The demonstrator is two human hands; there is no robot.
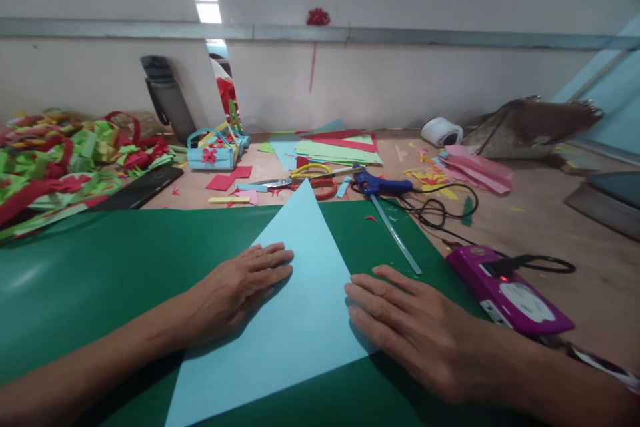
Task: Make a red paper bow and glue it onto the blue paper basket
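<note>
A sheet of light blue paper [300, 320] lies on the green mat [140, 240], its pointed corner toward the back of the table. It looks folded over, with a slanting edge on the right side. My left hand [245, 287] rests on the paper's left part, fingers stretched out and pointing right. Against the right edge lies my right hand [405, 320], fingers extended with the tips touching the paper. Just beyond the paper's tip are yellow-handled scissors [315, 171] and red-handled scissors [325, 188].
A blue glue gun [383, 183] with a clear glue stick lies behind my right hand. A purple power strip [510, 290] with a plugged cable sits at right. Colored paper strips [55, 167], a phone [143, 188], a bottle [170, 100] and a small blue paper bag [211, 157] stand behind, leftward.
</note>
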